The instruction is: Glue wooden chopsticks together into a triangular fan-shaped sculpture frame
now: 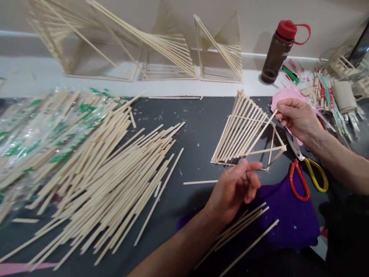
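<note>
A small frame of wooden sticks [248, 127] stands on the dark table, with a fan of slanted sticks across it. My right hand [295, 117] pinches the upper end of a stick [263, 130] that slants down to the frame's near bar. My left hand [238, 184] is just in front of the frame, palm up, with its fingers apart and partly curled; nothing shows in it. Scissors [301, 157] with one red and one yellow handle lie right of the frame, below my right hand. A large pile of loose sticks [121, 177] spreads at the left.
Plastic-wrapped chopsticks [37, 130] lie at the far left. Finished stick structures [170, 54] stand along the back wall. A dark bottle [276, 54] with a red lid is at the back right. Several sticks rest on a purple cloth [291, 211] near the front edge.
</note>
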Demonstrator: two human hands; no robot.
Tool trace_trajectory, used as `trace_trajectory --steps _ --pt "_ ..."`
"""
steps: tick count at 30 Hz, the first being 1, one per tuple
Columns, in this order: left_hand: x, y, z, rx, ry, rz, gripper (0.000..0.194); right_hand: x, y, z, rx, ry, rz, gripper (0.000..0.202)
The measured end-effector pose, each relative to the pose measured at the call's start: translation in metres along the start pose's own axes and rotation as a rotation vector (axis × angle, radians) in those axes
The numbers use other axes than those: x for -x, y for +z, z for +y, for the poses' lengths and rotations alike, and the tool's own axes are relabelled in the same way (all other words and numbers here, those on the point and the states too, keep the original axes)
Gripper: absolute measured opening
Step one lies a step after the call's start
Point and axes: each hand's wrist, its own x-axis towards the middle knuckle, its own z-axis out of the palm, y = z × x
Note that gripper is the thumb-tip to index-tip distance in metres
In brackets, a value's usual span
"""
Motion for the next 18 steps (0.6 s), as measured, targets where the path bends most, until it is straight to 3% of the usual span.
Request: trace_trajectory --steps 8,18 --pt "-0.0023 0.0061 0.0012 -0.03 0.088 0.057 0.04 -0.0054 -0.0056 0.0081 -0.021 0.001 0.007 0.014" --pt "-0.0038 0.0066 0.005 -0.031 0.063 0.127 0.043 -0.0075 -0.0033 0.0087 -0.013 -0.007 -0.016 0.014"
